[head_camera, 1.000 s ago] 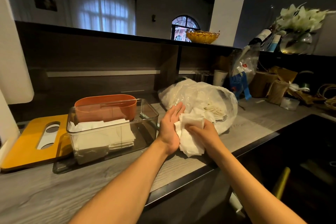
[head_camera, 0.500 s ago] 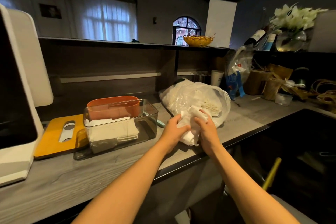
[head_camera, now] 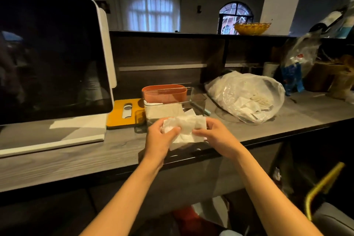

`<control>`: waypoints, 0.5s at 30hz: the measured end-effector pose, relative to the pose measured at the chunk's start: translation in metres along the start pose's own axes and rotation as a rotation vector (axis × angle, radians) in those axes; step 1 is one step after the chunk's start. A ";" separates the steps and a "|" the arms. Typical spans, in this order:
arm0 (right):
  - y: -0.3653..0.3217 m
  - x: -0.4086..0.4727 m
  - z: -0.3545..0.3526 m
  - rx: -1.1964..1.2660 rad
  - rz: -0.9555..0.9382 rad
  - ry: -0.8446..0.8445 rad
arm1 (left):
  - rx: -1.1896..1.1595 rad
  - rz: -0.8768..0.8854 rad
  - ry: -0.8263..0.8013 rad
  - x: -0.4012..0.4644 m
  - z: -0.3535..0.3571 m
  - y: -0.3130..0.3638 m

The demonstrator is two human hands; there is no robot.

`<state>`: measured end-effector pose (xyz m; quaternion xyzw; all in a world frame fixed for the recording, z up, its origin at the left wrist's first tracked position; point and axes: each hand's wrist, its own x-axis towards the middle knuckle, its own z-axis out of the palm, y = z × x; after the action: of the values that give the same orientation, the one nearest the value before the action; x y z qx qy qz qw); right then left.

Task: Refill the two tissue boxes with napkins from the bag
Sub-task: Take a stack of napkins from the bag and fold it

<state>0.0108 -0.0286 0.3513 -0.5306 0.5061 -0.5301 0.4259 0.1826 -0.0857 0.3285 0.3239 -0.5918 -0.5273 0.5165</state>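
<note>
Dark screen [head_camera: 47, 53] far left of clear box [head_camera: 175, 110] on desk [head_camera: 76, 151]. Yellow lid [head_camera: 124, 112] just left; orange box [head_camera: 164, 94] behind. Left hand [head_camera: 162, 138], right hand [head_camera: 216, 136], fingers clamped on napkin wad [head_camera: 184, 128] before box. Napkin bag [head_camera: 247, 96] right.

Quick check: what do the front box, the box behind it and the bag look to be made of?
Front box: clear, glossy, likely acrylic; napkins show through.
Rear box: opaque orange, smooth, probably plastic.
Bag: thin translucent plastic film, crinkled and shiny.
</note>
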 end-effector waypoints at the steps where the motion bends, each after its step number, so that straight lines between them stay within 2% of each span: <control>1: 0.001 0.003 0.013 -0.046 -0.021 0.018 | 0.001 0.000 0.026 -0.002 -0.010 0.001; 6: 0.008 0.021 0.064 -0.115 -0.100 0.140 | 0.178 0.037 0.103 -0.001 -0.052 0.009; 11: 0.006 0.027 0.103 -0.225 -0.111 0.155 | 0.351 0.046 0.172 0.003 -0.074 0.007; 15: 0.010 0.037 0.132 -0.176 -0.131 0.324 | 0.260 -0.019 0.204 0.003 -0.069 0.007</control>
<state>0.1379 -0.0776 0.3364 -0.5052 0.5769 -0.5889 0.2553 0.2483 -0.1066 0.3295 0.4454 -0.5964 -0.4157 0.5226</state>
